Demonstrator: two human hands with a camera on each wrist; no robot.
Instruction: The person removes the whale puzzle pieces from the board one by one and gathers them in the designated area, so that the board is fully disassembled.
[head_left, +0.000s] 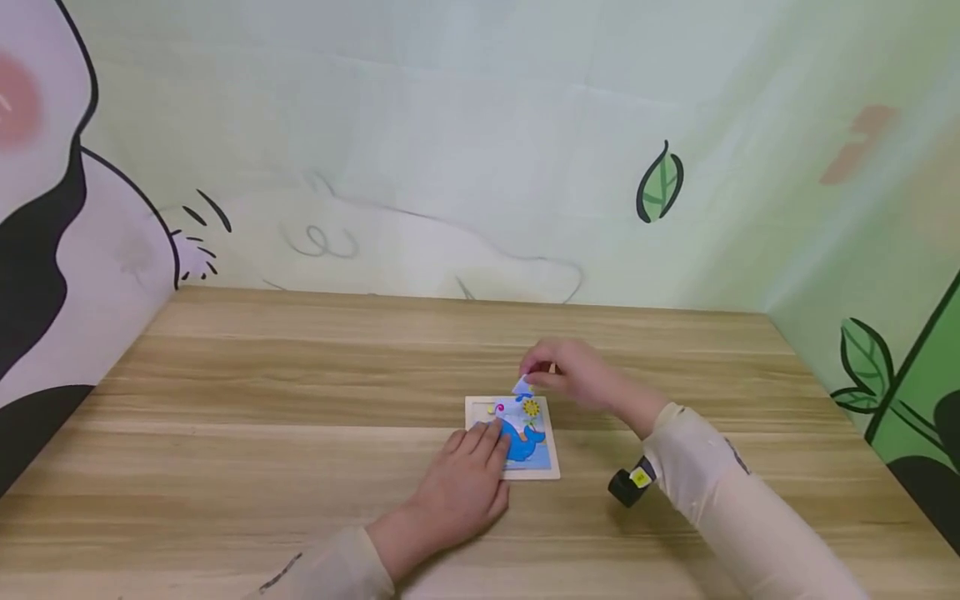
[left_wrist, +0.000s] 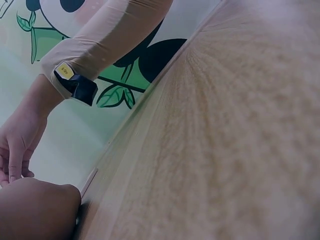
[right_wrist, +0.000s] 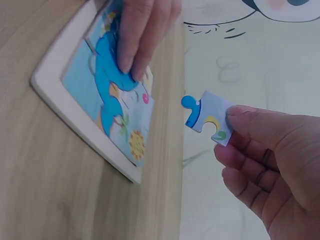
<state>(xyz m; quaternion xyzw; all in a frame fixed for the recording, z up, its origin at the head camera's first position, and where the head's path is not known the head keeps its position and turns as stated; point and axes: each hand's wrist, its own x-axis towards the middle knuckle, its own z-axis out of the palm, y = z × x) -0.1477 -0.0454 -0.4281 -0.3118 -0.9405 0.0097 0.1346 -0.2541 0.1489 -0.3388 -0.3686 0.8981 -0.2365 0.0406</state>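
Note:
A jigsaw puzzle [head_left: 525,457] with a blue whale and a yellow sun lies in a pale frame on the table. My left hand [head_left: 468,475] rests on its left side, fingers stretched over the whale and hiding part of the picture. Above the puzzle's far edge, my right hand [head_left: 573,371] pinches a puzzle piece [right_wrist: 212,117] between thumb and fingers. In the right wrist view this piece is pale with a blue knob and a bit of yellow and green, held apart from the puzzle. The left wrist view shows the back of my left hand [left_wrist: 37,207] but not the puzzle.
The wood-grain table [head_left: 262,475] spreads around the puzzle. Behind it and to the sides stand walls [head_left: 450,167] printed with cartoon figures and leaves. A black wrist device [head_left: 628,485] with a yellow label hangs under the right sleeve.

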